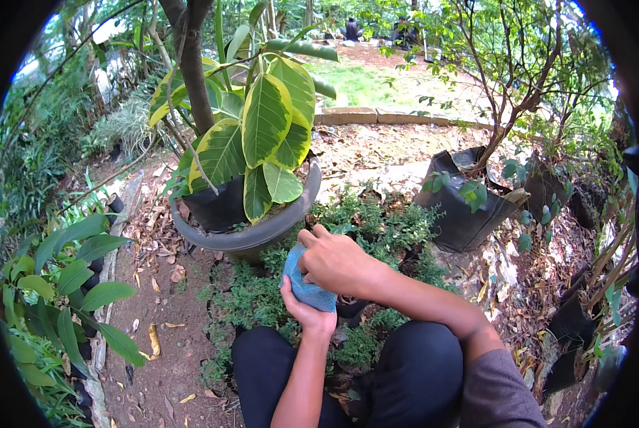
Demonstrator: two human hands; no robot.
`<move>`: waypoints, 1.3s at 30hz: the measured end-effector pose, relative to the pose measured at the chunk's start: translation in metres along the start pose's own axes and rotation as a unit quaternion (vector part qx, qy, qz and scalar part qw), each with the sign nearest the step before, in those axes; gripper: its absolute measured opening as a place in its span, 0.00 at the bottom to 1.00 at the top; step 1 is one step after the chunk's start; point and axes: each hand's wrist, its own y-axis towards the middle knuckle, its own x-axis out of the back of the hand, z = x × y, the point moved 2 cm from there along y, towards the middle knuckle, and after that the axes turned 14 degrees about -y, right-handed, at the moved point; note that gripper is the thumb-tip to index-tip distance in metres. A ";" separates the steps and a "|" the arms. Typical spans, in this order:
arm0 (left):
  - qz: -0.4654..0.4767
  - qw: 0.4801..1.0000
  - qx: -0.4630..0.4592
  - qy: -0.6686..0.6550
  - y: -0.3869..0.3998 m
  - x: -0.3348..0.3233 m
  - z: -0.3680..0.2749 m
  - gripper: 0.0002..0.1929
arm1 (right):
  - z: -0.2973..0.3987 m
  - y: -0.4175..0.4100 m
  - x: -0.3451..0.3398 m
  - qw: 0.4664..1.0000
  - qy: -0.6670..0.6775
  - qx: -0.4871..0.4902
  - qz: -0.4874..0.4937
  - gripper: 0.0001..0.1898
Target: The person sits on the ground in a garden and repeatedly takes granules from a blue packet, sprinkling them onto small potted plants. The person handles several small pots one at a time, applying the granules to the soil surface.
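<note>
My left hand (310,315) cups a small blue bag or pouch (315,294) from below, above the low green plants between my knees. My right hand (335,260) reaches across from the right and lies over the top of the blue bag, fingers curled against it. The right fingertips are partly hidden, so I cannot tell whether they pinch anything. Small-leaved green seedlings (255,299) grow close together beneath both hands. Just beyond the hands stands a wide black plastic pot (239,242) holding a plant with yellow-edged leaves (267,120).
A black planting bag (458,208) with a thin shrub stands at the right. More black bags (571,315) line the right edge. A leafy branch (73,289) reaches in from the left. Dry leaves cover the soil (153,321). People (352,29) sit far off beyond a stone edging (373,116).
</note>
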 end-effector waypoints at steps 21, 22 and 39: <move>-0.018 1.000 -0.009 0.009 0.001 0.002 -0.001 0.30 | 0.002 0.007 -0.007 0.999 0.029 0.021 -0.022 0.13; -0.013 1.000 -0.008 0.005 0.001 0.001 -0.001 0.30 | 0.002 0.007 -0.007 0.999 0.033 0.017 -0.021 0.13; -0.022 1.000 -0.013 0.004 0.002 0.007 -0.003 0.33 | 0.001 0.006 -0.012 0.998 0.064 -0.016 0.020 0.09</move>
